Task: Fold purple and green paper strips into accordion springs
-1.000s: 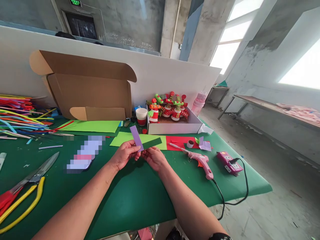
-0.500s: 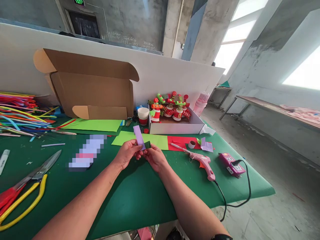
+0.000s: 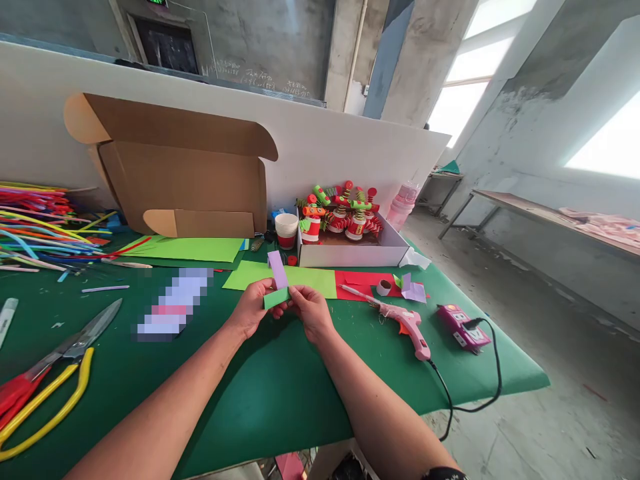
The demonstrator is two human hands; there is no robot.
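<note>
Between my two hands are a purple paper strip (image 3: 278,269) and a green paper strip (image 3: 276,298), meeting at an angle. My left hand (image 3: 251,308) is closed on the strips from the left, its fingers partly hidden behind the green one. At the right end of the green strip, the thumb and fingers of my right hand (image 3: 311,310) pinch the paper. Both hands are raised a little over the green-covered table (image 3: 270,400). Just beyond them lies a light green paper sheet (image 3: 313,281).
A pink glue gun (image 3: 407,327) and purple power box (image 3: 463,328) lie right; large scissors (image 3: 65,363) lie left. Behind stand an open cardboard box (image 3: 190,180), paper cups (image 3: 287,230) and a white tray (image 3: 355,256) of red-green figures. Colourful pipe cleaners (image 3: 40,227) pile at left.
The green strip has swung from the right across to the left, over the purple strip's lower end. The hands have stayed nearly in place.
</note>
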